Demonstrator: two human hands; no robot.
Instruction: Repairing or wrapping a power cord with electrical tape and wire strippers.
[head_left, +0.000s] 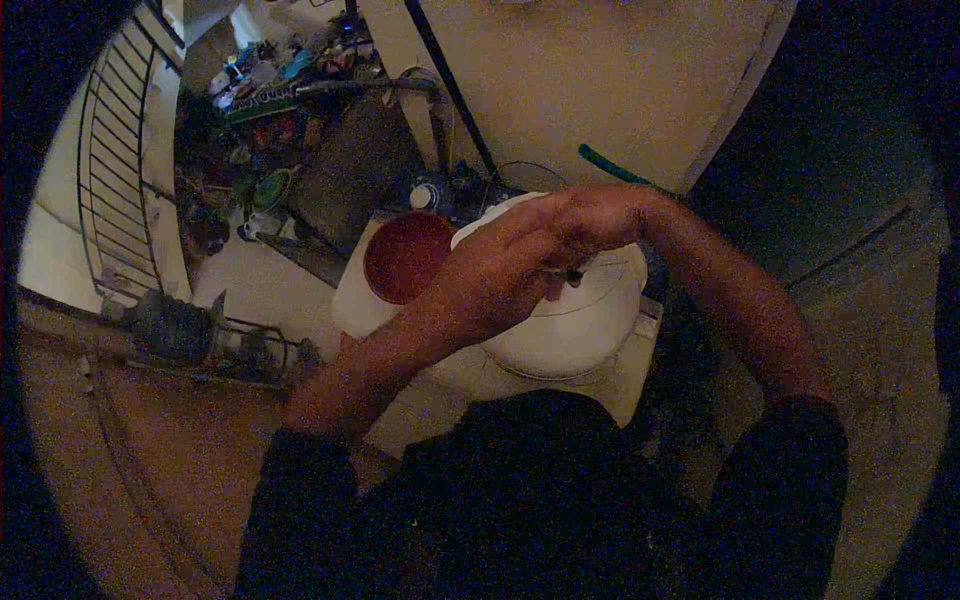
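Observation:
My left hand (505,268) and my right hand (600,216) meet above a round white basin-like vessel (565,345). The left fingers are curled, and a small dark thing (573,277) shows beside their tips, too dim to name. My right hand is bent over at the wrist, its fingers closed against the top of the left hand. What lies between the two hands is hidden. Left of the vessel stands a round red container (405,258), near my left forearm. The picture is dark and grainy.
A white-capped item (424,196) stands behind the red container. A green stick-like thing (610,165) leans behind my right hand. Cluttered items (290,75) fill the far left, beside a metal railing (120,160). A pale wall (590,80) rises at the back.

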